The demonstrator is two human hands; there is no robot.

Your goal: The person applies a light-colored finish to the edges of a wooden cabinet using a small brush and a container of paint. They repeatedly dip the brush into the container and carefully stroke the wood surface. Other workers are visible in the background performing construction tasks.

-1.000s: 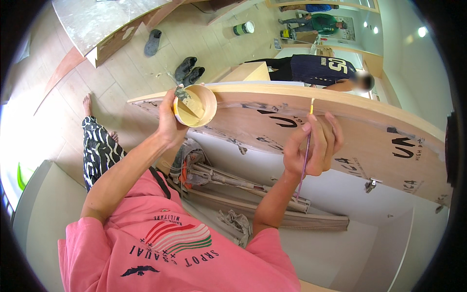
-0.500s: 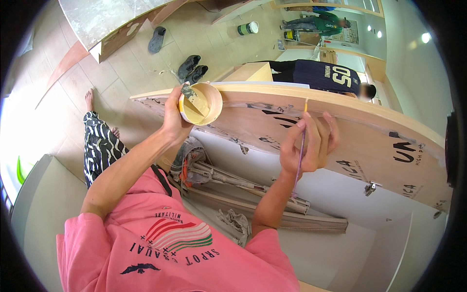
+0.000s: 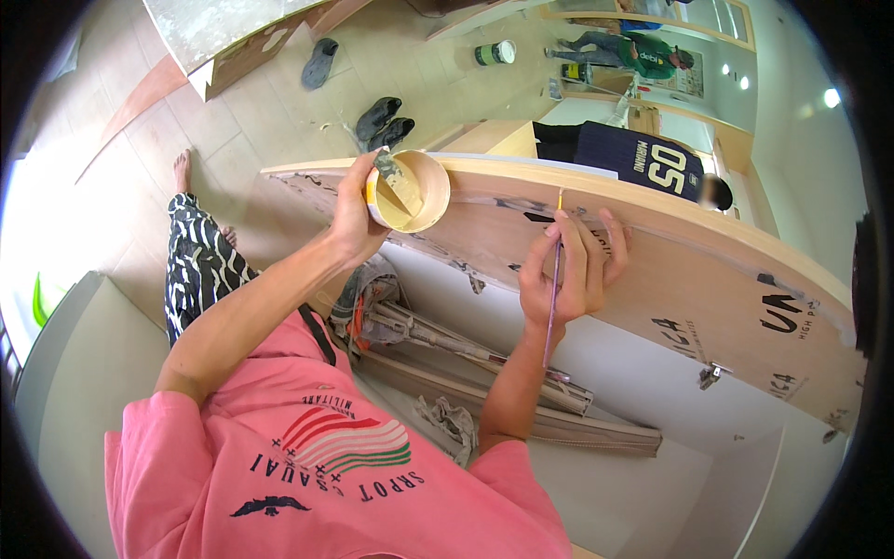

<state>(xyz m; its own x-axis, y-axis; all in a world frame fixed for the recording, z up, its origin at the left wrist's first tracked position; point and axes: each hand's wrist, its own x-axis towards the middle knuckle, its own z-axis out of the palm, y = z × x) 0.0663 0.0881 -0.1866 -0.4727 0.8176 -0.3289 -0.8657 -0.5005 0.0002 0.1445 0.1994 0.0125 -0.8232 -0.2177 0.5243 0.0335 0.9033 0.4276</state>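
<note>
My left hand [image 3: 350,219] is wrapped round a small round tub [image 3: 435,194], tilted so its inside shows. Pale yellow paste lies in it, and a flat scraper [image 3: 398,181] smeared with the same paste leans inside against the rim. In my right hand [image 3: 579,275] is a thin paintbrush [image 3: 553,303] with a purple handle, pinched between thumb and fingers. Its tip points up at the pale wooden edge [image 3: 670,201] of a long panel [image 3: 643,289]; whether it touches cannot be made out. Printed dark marks and smears cover the panel's brown face.
Below the panel, a white compartment [image 3: 615,363] holds metal rails [image 3: 466,349] and a crumpled cloth [image 3: 452,424]. A metal hinge [image 3: 713,374] sticks out from the panel. Beyond are dark clogs [image 3: 379,117], a bucket [image 3: 495,53], a person in a dark shirt [image 3: 643,158] and another in green [image 3: 647,56].
My right hand has moved left along the panel edge with the paintbrush. The whole view has shifted slightly; my left hand still holds the tub in about the same place beside the panel.
</note>
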